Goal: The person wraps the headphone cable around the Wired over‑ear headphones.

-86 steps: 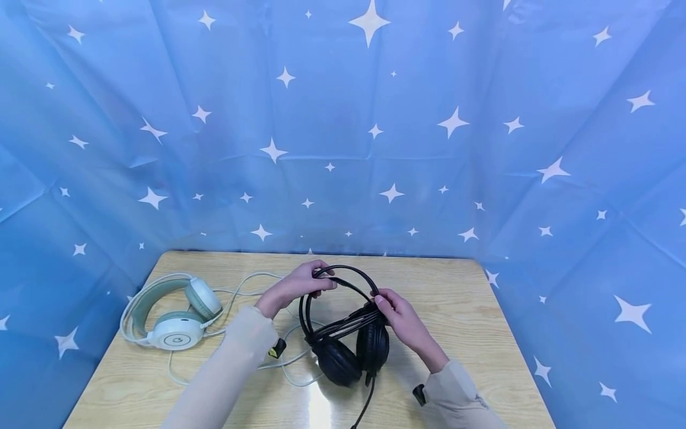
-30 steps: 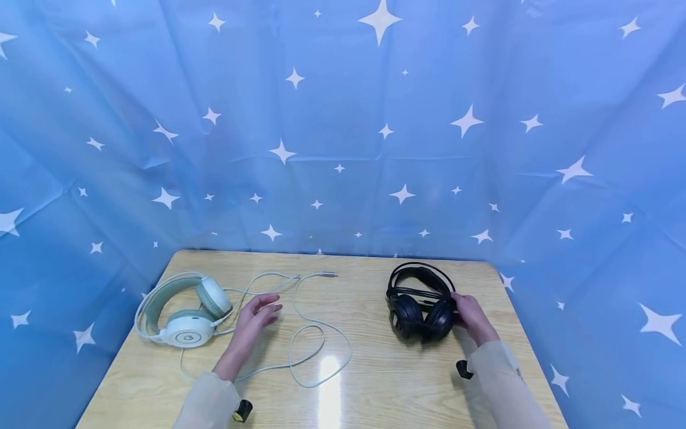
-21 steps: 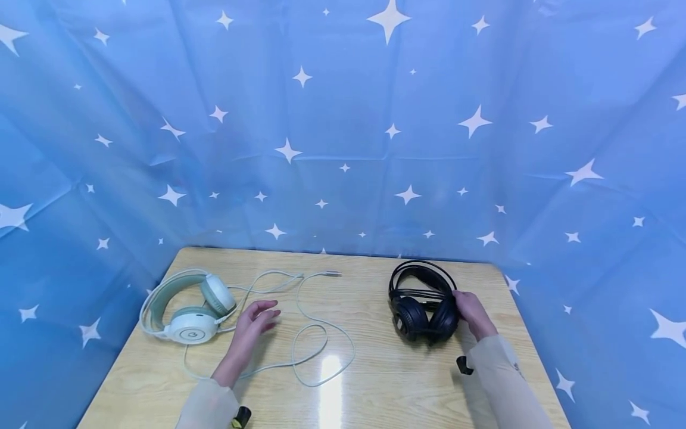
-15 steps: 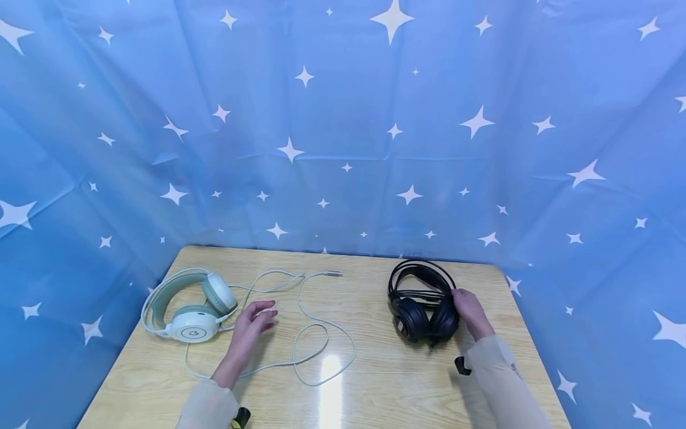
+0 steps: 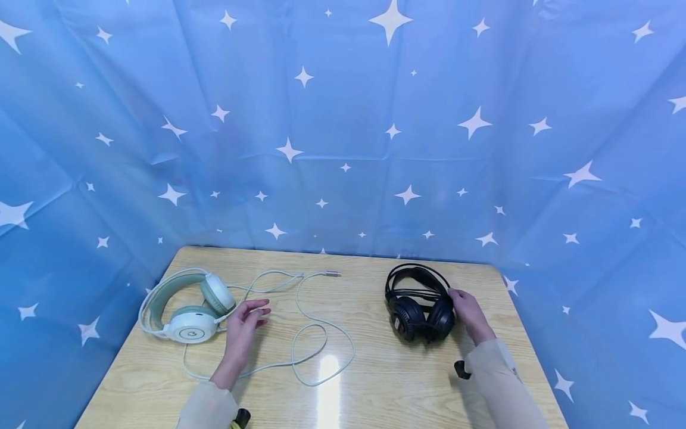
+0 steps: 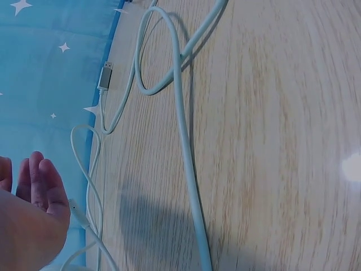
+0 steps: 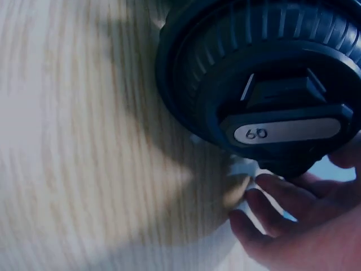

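Bright head view, white glare on table (image 5: 386, 381), dim, soft-shadowed right wrist view

Left arm (image 5: 227, 370) and right arm (image 5: 495, 372) reach forward, left fingers (image 6: 54, 189) loosely bent.

Ribbed plastic on black headphones (image 5: 409, 320), smooth plastic on white headphones (image 5: 193, 327), glossy wood-grain tabletop (image 5: 388, 387), creased backdrop (image 5: 343, 101)

Light wood table (image 5: 386, 387): white-green headset (image 5: 191, 326) left, pale cable (image 6: 185, 135) looped mid-table, black headset (image 5: 410, 317) right.
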### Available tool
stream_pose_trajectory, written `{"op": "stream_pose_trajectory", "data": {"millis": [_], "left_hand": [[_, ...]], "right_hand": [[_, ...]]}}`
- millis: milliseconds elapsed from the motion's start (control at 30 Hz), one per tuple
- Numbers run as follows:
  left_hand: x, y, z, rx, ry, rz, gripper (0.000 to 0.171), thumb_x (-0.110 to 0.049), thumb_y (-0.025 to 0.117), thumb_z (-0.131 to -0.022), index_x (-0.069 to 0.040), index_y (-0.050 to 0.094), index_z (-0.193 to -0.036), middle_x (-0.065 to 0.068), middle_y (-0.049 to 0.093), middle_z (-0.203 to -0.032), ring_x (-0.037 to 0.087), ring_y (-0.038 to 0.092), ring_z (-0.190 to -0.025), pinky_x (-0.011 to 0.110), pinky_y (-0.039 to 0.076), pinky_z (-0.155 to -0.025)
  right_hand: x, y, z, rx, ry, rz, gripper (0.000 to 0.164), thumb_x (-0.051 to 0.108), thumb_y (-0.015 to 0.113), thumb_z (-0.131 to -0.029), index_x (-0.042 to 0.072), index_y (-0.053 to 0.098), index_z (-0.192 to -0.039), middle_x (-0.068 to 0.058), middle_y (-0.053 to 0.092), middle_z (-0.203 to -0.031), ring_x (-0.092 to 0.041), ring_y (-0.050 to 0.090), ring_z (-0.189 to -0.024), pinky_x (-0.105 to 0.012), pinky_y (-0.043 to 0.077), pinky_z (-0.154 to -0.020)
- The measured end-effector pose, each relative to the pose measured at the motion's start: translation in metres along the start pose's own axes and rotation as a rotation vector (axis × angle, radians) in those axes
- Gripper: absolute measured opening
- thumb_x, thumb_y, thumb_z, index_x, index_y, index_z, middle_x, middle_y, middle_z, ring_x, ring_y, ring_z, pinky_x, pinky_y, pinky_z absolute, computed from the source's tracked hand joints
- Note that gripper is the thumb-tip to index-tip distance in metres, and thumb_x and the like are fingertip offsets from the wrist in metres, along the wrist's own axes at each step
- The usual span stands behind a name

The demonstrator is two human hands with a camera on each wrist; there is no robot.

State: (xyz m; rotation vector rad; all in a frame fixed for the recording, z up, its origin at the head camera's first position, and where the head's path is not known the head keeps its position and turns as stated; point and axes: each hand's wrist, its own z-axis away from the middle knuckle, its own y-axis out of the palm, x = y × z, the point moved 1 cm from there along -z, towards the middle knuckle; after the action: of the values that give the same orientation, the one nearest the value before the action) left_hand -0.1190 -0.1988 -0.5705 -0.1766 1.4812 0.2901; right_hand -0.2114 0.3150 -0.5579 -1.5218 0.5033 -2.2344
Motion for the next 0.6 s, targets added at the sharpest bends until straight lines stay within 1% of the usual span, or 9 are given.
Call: {"op": "stream_pose_trajectory", "data": {"millis": [100,167,233,267,333,400,467,533,600], "left_hand": [[-0.001,0.000,0.000,-0.005,0.003,0.005,0.024,0.006,0.050,-0.102,0.015,0.058,-0.123,0.030,0.061,-0.131,0.011,0.071,-0.097,0.037,0.059,-0.088],[-0.001,0.000,0.000,-0.003,0.003,0.006,0.024,0.006,0.050,-0.102,0.015,0.058,-0.123,0.030,0.062,-0.131,0.010,0.070,-0.097,0.037,0.059,-0.088],[-0.002,0.000,0.000,0.001,0.003,-0.001,0.024,0.005,0.050,-0.102,0.015,0.058,-0.123,0.029,0.062,-0.130,0.009,0.070,-0.097,0.037,0.059,-0.088],[-0.002,0.000,0.000,0.003,0.003,-0.004,0.024,0.005,0.050,-0.102,0.015,0.058,-0.123,0.027,0.063,-0.129,0.009,0.070,-0.097,0.037,0.059,-0.089],[-0.002,-0.001,-0.001,0.000,0.008,-0.007,0.024,0.003,0.050,-0.103,0.014,0.058,-0.123,0.024,0.065,-0.126,0.009,0.070,-0.097,0.037,0.059,-0.088],[-0.002,-0.001,-0.002,-0.004,0.018,0.000,0.024,0.002,0.050,-0.103,0.014,0.059,-0.122,0.020,0.067,-0.123,0.010,0.070,-0.097,0.038,0.059,-0.088],[-0.002,-0.001,-0.002,-0.004,0.027,0.014,0.024,0.001,0.050,-0.103,0.014,0.059,-0.121,0.015,0.068,-0.120,0.011,0.070,-0.097,0.039,0.059,-0.088],[-0.003,-0.002,-0.002,-0.002,0.038,0.024,0.024,-0.001,0.050,-0.104,0.013,0.059,-0.122,0.013,0.068,-0.118,0.011,0.070,-0.098,0.040,0.059,-0.089],[-0.004,-0.002,-0.002,0.002,0.040,0.024,0.025,-0.001,0.050,-0.104,0.013,0.059,-0.122,0.013,0.066,-0.119,0.011,0.070,-0.098,0.039,0.059,-0.089]], "right_hand": [[-0.003,-0.001,0.002,-0.005,0.002,-0.014,0.066,0.037,0.030,-0.113,-0.016,0.029,-0.153,-0.037,0.027,-0.159,-0.048,0.024,-0.149,-0.055,0.019,-0.124],[-0.006,-0.001,0.002,-0.015,-0.002,-0.015,0.067,0.038,0.029,-0.113,-0.016,0.032,-0.152,-0.037,0.033,-0.154,-0.048,0.038,-0.138,-0.054,0.029,-0.119],[-0.008,-0.001,0.003,-0.028,-0.009,-0.018,0.067,0.040,0.029,-0.113,-0.015,0.035,-0.151,-0.035,0.041,-0.146,-0.044,0.049,-0.120,-0.049,0.040,-0.106],[-0.009,-0.002,0.004,-0.035,-0.014,-0.021,0.066,0.040,0.030,-0.113,-0.014,0.036,-0.151,-0.034,0.044,-0.140,-0.040,0.051,-0.111,-0.045,0.043,-0.098],[-0.011,-0.002,0.006,-0.042,-0.018,-0.024,0.067,0.042,0.030,-0.112,-0.013,0.036,-0.151,-0.029,0.047,-0.134,-0.033,0.051,-0.101,-0.038,0.045,-0.085],[-0.011,-0.002,0.011,-0.045,-0.027,-0.037,0.067,0.041,0.031,-0.112,-0.012,0.033,-0.153,-0.029,0.047,-0.130,-0.031,0.050,-0.104,-0.034,0.047,-0.079],[-0.012,-0.002,0.016,-0.045,-0.036,-0.053,0.068,0.041,0.030,-0.113,-0.012,0.027,-0.156,-0.028,0.046,-0.133,-0.032,0.048,-0.113,-0.033,0.049,-0.082],[-0.012,-0.002,0.023,-0.048,-0.049,-0.067,0.069,0.041,0.029,-0.113,-0.011,0.024,-0.157,-0.031,0.044,-0.139,-0.038,0.047,-0.123,-0.038,0.050,-0.091],[-0.012,-0.002,0.031,-0.052,-0.065,-0.080,0.071,0.043,0.029,-0.113,-0.010,0.020,-0.158,-0.034,0.037,-0.151,-0.043,0.042,-0.135,-0.045,0.045,-0.105]]}}
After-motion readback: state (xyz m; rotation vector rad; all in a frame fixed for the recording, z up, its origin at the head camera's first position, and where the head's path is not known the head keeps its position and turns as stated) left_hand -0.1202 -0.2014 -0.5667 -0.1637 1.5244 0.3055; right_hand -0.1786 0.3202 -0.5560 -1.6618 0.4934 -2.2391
